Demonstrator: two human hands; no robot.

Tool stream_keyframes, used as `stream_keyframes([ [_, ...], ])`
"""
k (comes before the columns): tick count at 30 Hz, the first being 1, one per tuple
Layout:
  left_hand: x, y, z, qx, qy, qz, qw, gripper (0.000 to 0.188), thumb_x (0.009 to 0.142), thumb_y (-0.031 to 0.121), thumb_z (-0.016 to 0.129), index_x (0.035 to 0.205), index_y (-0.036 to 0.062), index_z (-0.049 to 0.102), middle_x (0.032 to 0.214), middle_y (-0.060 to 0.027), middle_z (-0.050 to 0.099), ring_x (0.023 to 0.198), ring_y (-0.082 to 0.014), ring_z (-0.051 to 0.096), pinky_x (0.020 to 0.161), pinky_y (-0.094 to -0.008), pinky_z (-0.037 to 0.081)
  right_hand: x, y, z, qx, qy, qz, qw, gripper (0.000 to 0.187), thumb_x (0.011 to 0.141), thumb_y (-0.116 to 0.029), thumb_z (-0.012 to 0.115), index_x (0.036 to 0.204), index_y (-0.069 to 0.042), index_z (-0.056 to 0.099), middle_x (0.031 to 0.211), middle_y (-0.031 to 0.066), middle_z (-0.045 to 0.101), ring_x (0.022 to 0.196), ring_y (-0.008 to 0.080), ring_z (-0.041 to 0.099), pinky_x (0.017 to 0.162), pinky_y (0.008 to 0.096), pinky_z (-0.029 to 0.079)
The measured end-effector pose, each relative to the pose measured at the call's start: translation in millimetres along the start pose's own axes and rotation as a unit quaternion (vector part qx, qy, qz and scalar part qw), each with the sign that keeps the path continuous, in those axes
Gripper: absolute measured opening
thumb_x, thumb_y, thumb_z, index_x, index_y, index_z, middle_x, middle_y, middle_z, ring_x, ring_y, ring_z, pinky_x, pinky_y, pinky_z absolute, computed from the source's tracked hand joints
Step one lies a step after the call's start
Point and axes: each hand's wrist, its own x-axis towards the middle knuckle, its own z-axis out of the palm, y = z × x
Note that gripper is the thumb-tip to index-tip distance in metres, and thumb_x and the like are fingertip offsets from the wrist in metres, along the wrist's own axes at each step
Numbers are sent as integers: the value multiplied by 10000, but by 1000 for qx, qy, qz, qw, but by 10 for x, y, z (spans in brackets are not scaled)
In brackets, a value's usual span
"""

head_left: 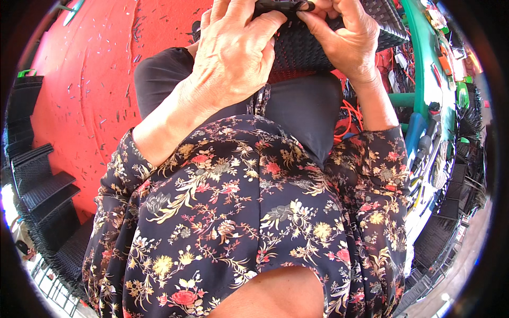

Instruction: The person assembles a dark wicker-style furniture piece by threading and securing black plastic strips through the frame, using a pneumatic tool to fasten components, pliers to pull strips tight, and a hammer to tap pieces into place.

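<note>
At the top edge my left hand is closed round a smooth black elongated thing, its thumb laid along it. My right hand pinches with thumb and fingers at the right end of this thing; what lies between those fingertips is too small to make out. Just below and behind both hands is a black woven wicker piece, slanting above my lap. The far part of the hands and of the held thing is cut off by the picture's edge.
Red sheeting strewn with short black scraps covers the floor at left. Black woven panels stand stacked at the left rim. A green frame rises on the right, beside tools, red cord and mixed clutter.
</note>
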Motion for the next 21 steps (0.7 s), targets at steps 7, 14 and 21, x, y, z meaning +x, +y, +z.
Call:
stream_keyframes([
  [7,-1,11,6,-6,6,-1,1000,352,668,-15,602,1020,-11,610,1211,-250,478,1096,-422,480,919,-484,422,15,3,-81,-38,-41,-54,997,356,688,98,695,1004,-29,591,803,65,621,655,151,614,586,260,495],
  [14,-52,-42,25,-28,40,18,999,355,665,-13,607,1020,-18,607,1188,-248,483,1071,-425,486,902,-485,432,125,-99,-38,17,-84,-22,996,360,681,110,690,999,-18,579,854,89,623,717,209,641,632,287,511],
  [21,-21,-7,-9,-2,17,29,999,351,664,-11,611,1014,-23,606,1168,-246,487,1050,-422,494,889,-486,436,167,-78,-128,-56,-98,-169,979,372,647,115,657,985,-21,583,822,96,618,687,278,612,632,336,482],
])
